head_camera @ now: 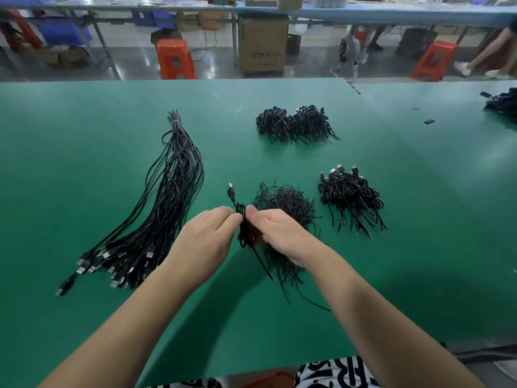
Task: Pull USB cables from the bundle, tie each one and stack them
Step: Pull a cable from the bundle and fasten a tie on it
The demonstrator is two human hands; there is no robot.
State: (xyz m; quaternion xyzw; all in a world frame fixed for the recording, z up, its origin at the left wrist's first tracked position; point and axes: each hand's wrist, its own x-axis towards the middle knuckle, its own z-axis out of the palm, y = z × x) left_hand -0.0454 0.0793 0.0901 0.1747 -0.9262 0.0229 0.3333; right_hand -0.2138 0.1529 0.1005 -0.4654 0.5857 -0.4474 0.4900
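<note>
- The left hand [210, 234] has its fingers curled in, the fingertips pinching the top of a small coiled USB cable [246, 231] from the left.
- The right hand [279, 233] grips the same coil from the right, thumb pressed near its top and fingers wrapped round its far side.
- The coil is held between the two hands just above the surface [84, 317]; its plug end [231, 189] sticks up and away from the hands, and a loose tail [263, 266] hangs down toward the person.
- Directly behind and under the right hand lies a loose heap of thin black ties [285, 203], some strands trailing toward the near edge.
- To the right of that heap sits a stack of tied cables [349, 197], plugs pointing away.
- Farther back, a second pile of tied cables [293, 124] rests near the middle of the surface.
- On the left lies the long bundle [167, 197] of untied cables, bound at its far end, plugs fanned out at the near end.
- Beyond the surface stand an orange stool [175, 59] and a cardboard box [263, 46].
</note>
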